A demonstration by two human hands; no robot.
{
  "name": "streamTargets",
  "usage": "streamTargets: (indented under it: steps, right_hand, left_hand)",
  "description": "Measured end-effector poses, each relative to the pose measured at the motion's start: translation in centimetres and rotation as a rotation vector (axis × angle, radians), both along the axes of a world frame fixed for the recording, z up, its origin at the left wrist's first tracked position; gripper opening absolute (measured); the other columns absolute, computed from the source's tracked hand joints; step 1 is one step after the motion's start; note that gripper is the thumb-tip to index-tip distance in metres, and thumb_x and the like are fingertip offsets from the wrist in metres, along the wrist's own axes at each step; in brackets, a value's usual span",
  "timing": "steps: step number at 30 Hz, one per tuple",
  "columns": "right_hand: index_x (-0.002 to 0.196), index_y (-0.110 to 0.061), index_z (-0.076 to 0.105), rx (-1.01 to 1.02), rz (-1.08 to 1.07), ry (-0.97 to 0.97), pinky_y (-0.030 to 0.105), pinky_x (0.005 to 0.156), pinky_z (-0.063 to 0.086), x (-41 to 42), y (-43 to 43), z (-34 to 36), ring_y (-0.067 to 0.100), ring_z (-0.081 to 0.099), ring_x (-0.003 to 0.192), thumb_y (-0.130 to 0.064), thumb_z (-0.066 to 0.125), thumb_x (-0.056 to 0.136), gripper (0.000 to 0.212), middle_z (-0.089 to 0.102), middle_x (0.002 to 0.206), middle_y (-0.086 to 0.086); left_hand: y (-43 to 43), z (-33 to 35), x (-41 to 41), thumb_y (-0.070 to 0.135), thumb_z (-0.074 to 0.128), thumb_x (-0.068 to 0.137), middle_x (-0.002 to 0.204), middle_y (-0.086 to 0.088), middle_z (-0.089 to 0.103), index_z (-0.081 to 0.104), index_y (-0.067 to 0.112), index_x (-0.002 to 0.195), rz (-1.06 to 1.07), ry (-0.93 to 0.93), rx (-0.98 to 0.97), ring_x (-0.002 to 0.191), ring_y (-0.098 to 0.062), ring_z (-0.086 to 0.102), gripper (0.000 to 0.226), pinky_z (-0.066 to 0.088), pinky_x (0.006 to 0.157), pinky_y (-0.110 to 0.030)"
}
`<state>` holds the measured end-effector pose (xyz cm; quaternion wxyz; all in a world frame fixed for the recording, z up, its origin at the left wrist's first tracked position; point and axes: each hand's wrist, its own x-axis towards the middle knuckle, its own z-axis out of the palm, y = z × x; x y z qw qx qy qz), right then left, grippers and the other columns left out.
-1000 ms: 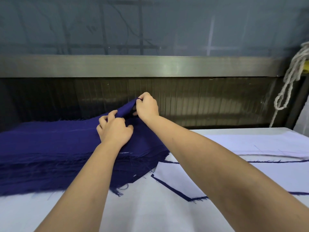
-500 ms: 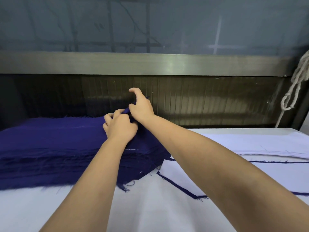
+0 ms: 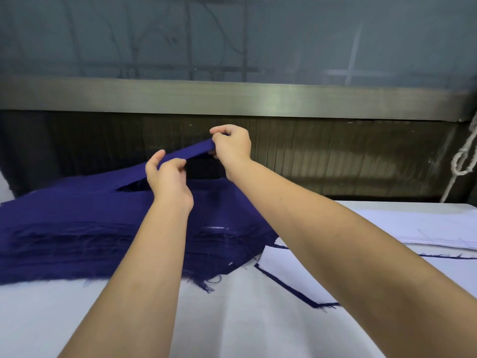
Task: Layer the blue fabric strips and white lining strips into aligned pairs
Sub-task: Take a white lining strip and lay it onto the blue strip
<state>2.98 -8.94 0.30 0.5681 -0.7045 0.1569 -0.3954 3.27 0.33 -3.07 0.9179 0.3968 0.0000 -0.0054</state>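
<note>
Since a moment ago the blue strip (image 3: 196, 150) has lifted off the pile (image 3: 64, 228) on the table (image 3: 38, 319); the right hand (image 3: 232, 147) pinches its far end, the left hand (image 3: 169, 177) grips it nearer, and its length runs down-left.

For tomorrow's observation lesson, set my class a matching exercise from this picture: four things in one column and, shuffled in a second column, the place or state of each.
Things
1. blue strip
2. blue fabric stack
3. white lining stack
4. rope

Places or states
A. hangs at the right edge of the view
B. lies flat at the far right
C. held up, pinched by the left hand and the right hand
D. piled at the left, with frayed edges

Pairs: 1-C, 2-D, 3-B, 4-A
</note>
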Motion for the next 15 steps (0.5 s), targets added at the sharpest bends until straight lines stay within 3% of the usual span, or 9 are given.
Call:
streamTargets:
  steps: [1, 3, 5, 8, 10, 13, 15]
  right_hand:
    - [0.086, -0.018, 0.067, -0.002, 0.0, -0.011, 0.046, 0.082, 0.055, -0.3, -0.1, 0.1, 0.027, 0.066, 0.088, -0.004, 0.049, 0.086, 0.023, 0.066, 0.087, 0.003]
    - [0.083, -0.019, 0.066, 0.008, -0.007, -0.038, 0.045, 0.082, 0.055, -1.2, -0.5, 0.1, 0.025, 0.066, 0.087, -0.004, 0.05, 0.087, 0.022, 0.066, 0.086, 0.002]
    - [0.082, -0.019, 0.067, 0.06, -0.023, -0.077, 0.044, 0.083, 0.056, -2.2, -1.4, 0.0, 0.024, 0.066, 0.087, -0.005, 0.05, 0.087, 0.023, 0.066, 0.085, -0.001]
    - [0.074, -0.019, 0.067, 0.141, -0.061, -0.132, 0.041, 0.082, 0.053, -4.3, -3.4, -0.4, 0.019, 0.062, 0.082, -0.002, 0.05, 0.084, 0.026, 0.064, 0.076, -0.006]
    - [0.068, -0.019, 0.067, 0.155, -0.098, -0.147, 0.038, 0.077, 0.05, -6.1, -4.9, -1.0, 0.016, 0.058, 0.077, 0.0, 0.049, 0.082, 0.03, 0.064, 0.072, -0.007]
    - [0.066, -0.019, 0.067, 0.179, -0.166, -0.164, 0.038, 0.075, 0.052, -9.4, -7.6, -2.0, 0.017, 0.058, 0.078, 0.0, 0.048, 0.084, 0.033, 0.064, 0.072, -0.004]
    - [0.068, -0.018, 0.067, 0.223, -0.196, -0.166, 0.033, 0.069, 0.055, -11.5, -9.5, -2.8, 0.016, 0.059, 0.077, 0.0, 0.047, 0.086, 0.032, 0.063, 0.075, -0.003]
  left_hand:
    - [0.4, 0.0, 0.2, -0.009, 0.05, 0.086, 0.104, -0.004, 0.055, 0.049, 0.024, 0.126, -0.053, 0.003, -0.084, 0.096, -0.017, 0.057, 0.052, 0.045, 0.101, -0.035]
    - [1.2, -0.2, 0.9, -0.005, 0.048, 0.089, 0.115, -0.007, 0.052, 0.044, 0.027, 0.133, -0.139, 0.015, -0.19, 0.109, -0.026, 0.055, 0.055, 0.039, 0.106, -0.044]
    - [2.0, -0.5, 1.6, 0.0, 0.047, 0.091, 0.13, -0.01, 0.046, 0.04, 0.029, 0.138, -0.214, 0.026, -0.303, 0.115, -0.031, 0.053, 0.055, 0.04, 0.104, -0.049]
    - [2.8, -0.4, 2.0, 0.007, 0.05, 0.092, 0.126, -0.016, 0.054, 0.051, 0.017, 0.125, -0.307, 0.06, -0.447, 0.111, -0.035, 0.057, 0.035, 0.046, 0.097, -0.051]
    - [2.8, -0.2, 1.9, 0.01, 0.052, 0.092, 0.127, -0.017, 0.053, 0.055, 0.011, 0.112, -0.334, 0.068, -0.404, 0.113, -0.035, 0.056, 0.019, 0.046, 0.098, -0.05]
    - [2.1, 0.0, 1.3, 0.012, 0.051, 0.094, 0.129, -0.017, 0.049, 0.053, 0.009, 0.116, -0.347, 0.088, -0.313, 0.116, -0.034, 0.054, 0.023, 0.048, 0.095, -0.046]
    - [1.6, 0.3, 0.9, 0.01, 0.051, 0.094, 0.127, -0.016, 0.053, 0.056, 0.007, 0.103, -0.365, 0.091, -0.264, 0.112, -0.031, 0.058, 0.011, 0.05, 0.093, -0.044]
